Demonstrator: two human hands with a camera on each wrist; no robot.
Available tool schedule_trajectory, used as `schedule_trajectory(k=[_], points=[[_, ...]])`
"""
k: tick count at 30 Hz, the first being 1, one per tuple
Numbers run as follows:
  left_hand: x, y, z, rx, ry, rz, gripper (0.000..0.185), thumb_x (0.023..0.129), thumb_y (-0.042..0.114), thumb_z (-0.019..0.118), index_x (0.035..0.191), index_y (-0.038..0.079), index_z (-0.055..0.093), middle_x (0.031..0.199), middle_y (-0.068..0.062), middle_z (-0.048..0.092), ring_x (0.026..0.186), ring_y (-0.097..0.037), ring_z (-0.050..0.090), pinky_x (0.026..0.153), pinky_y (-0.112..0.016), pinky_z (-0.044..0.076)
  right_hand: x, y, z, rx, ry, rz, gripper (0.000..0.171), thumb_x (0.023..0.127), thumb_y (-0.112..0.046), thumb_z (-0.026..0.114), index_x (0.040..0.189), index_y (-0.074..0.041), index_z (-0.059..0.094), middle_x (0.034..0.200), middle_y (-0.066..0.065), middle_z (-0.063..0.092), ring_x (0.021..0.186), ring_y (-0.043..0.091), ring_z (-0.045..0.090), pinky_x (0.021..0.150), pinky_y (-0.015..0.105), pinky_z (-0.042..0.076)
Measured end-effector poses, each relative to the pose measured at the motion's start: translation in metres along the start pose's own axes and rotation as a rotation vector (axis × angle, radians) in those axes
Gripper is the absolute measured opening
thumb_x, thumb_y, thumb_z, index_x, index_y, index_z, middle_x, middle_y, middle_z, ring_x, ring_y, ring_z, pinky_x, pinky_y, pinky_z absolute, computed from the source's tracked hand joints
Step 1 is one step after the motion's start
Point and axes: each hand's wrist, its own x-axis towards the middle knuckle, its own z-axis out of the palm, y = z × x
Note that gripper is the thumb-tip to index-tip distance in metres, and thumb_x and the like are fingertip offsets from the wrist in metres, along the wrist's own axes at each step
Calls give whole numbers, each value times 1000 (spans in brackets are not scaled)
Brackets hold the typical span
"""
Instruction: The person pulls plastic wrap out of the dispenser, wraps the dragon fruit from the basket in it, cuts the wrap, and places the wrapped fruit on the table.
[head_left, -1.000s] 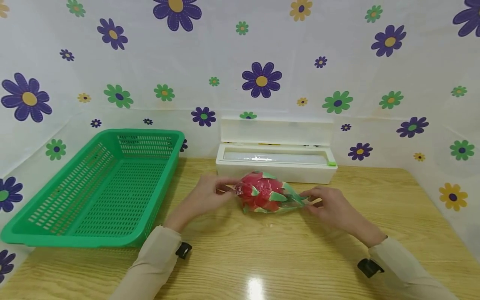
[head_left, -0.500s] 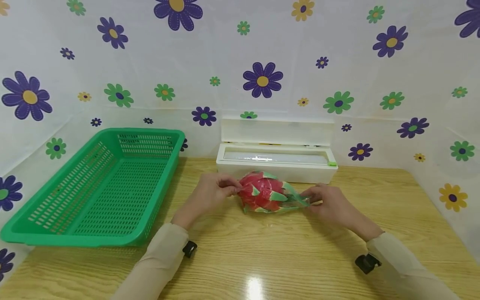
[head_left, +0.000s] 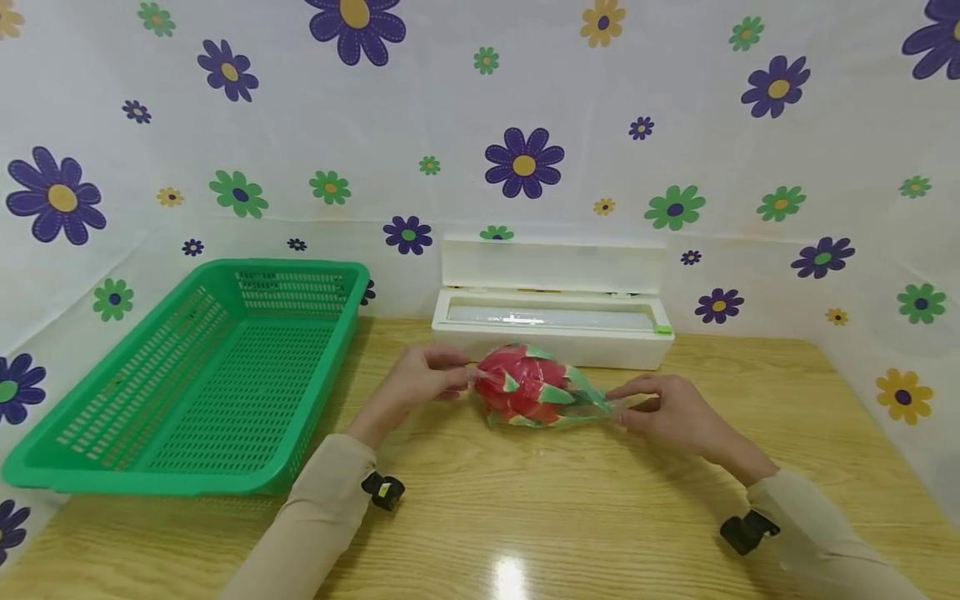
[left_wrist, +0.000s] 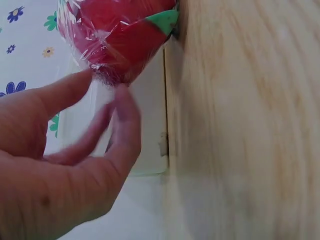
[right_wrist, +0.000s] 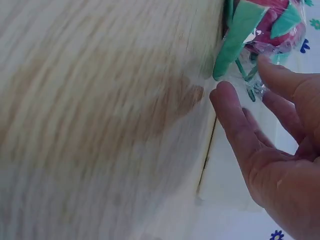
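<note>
A dragon fruit (head_left: 525, 387) with green-tipped scales lies on the wooden table, wrapped in clear cling film. At its left end my left hand (head_left: 423, 383) has thumb and index finger spread on either side of the bunched film (left_wrist: 107, 75), the fingertips touching or very near it. The left wrist view blurs those fingers. My right hand (head_left: 667, 412) is by the other end, where long green leaf tips (right_wrist: 240, 40) show through the film. Its thumb and fingers stand apart around loose film there, without a visible pinch.
Behind the fruit stands a white cling film dispenser (head_left: 555, 346), lid up, with a roll inside and a green slider (head_left: 663, 329) at its right. A green perforated basket (head_left: 225, 482) is on the left. A flower-patterned sheet (head_left: 585, 100) hangs behind the table (head_left: 555, 517).
My left thumb and finger closed at the film end half a second ago and now stand apart. My right fingers have spread and shifted slightly right. The fruit stays in place.
</note>
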Motion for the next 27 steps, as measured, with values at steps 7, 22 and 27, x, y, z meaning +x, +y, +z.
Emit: schedule_trajectory(k=[7,22,27], points=[[-1,-1,2,89,13,9,26,97,10,69,122,2,73,117,-18,74,91,-19,73,87,-35,62,4,-2,3,238,-1,145,34,98,-9,68,129,6,66,138,28,58,98,16,74,82,29,62],[0,-1,7,-9,33,-30,22,94,3,71,116,-4,73,111,-21,74,79,-15,72,84,-36,63,21,-11,12,347,173,304,25,91,3,72,113,15,69,103,11,75,73,6,71,73,27,63],[-2,-1,12,6,33,-4,23,93,3,72,115,-2,74,109,-19,75,79,-15,72,82,-35,63,20,-12,12,311,206,297,23,90,4,72,111,14,70,108,18,75,74,5,71,73,26,63]])
